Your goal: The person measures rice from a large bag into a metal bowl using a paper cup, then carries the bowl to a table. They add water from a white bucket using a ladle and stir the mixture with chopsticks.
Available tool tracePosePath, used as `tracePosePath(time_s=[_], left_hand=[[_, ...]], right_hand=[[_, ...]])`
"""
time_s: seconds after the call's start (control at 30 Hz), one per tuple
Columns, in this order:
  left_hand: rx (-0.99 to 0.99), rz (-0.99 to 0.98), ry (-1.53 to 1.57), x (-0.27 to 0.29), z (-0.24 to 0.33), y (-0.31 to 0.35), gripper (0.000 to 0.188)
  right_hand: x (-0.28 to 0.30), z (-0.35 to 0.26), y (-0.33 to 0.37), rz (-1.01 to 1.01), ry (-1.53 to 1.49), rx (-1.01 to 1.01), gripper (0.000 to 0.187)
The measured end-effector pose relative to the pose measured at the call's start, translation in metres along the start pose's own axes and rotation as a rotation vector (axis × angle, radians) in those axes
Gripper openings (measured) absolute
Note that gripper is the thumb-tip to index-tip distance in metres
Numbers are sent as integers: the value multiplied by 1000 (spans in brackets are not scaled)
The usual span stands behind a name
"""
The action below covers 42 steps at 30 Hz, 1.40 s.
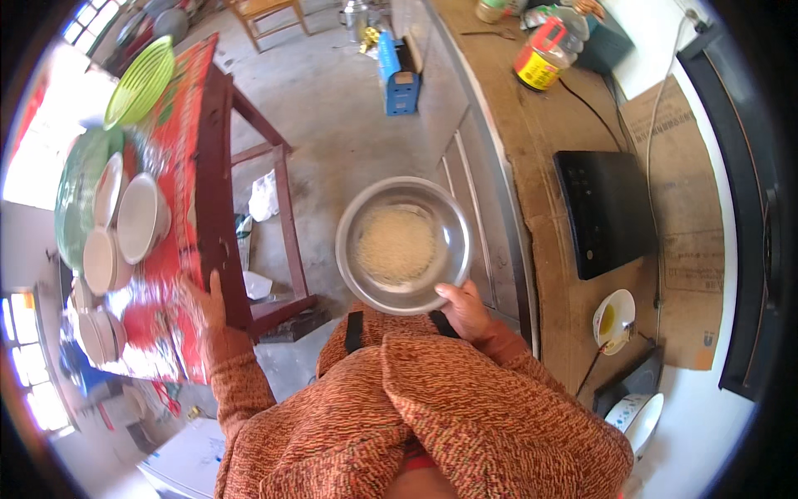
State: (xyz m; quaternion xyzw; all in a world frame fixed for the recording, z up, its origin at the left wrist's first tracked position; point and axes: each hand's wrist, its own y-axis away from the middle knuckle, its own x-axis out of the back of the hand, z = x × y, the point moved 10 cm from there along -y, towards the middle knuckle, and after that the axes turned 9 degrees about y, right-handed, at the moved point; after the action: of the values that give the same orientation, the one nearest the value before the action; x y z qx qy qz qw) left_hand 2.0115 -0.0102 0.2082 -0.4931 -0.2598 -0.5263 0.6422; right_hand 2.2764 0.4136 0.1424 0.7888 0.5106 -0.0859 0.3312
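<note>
Several bowls [143,218] crowd the table [218,191] beside the left hand [206,311].

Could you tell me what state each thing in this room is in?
Metal bowl: held, partly filled with pale grains.
Right hand: gripping the bowl's rim.
Left hand: open, at the edge of the red-covered table.
Blue box: apparently open.
Black cooktop: surface dark; can't tell if on.
Small white bowl: holding yellowish liquid.
</note>
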Motion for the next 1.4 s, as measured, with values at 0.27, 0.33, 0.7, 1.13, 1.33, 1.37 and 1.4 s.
tracePosePath(time_s=[0.27, 0.33, 0.7, 1.13, 1.33, 1.37, 1.4], left_hand=[[112, -44, 113, 0, 14, 2, 59], [99, -51, 52, 3, 13, 4, 61], [201, -64, 24, 14, 28, -5, 63], [-127, 39, 253, -20, 124, -57, 45], [-103, -47, 532, -103, 158, -149, 32], [-97, -63, 579, -116, 158, -161, 31], [-100, -78, 622, -127, 158, -175, 29]], right_hand=[[7, -37, -60, 54, -32, 10, 32], [2, -40, -76, -5, -7, -11, 33], [-40, -76, -156, -55, 29, -76, 36], [-104, -106, -281, -186, 79, -162, 36], [-125, -142, -335, -81, 47, -150, 35], [-126, -151, -345, -78, 53, -129, 35], [-128, -159, -354, -77, 51, -103, 35]])
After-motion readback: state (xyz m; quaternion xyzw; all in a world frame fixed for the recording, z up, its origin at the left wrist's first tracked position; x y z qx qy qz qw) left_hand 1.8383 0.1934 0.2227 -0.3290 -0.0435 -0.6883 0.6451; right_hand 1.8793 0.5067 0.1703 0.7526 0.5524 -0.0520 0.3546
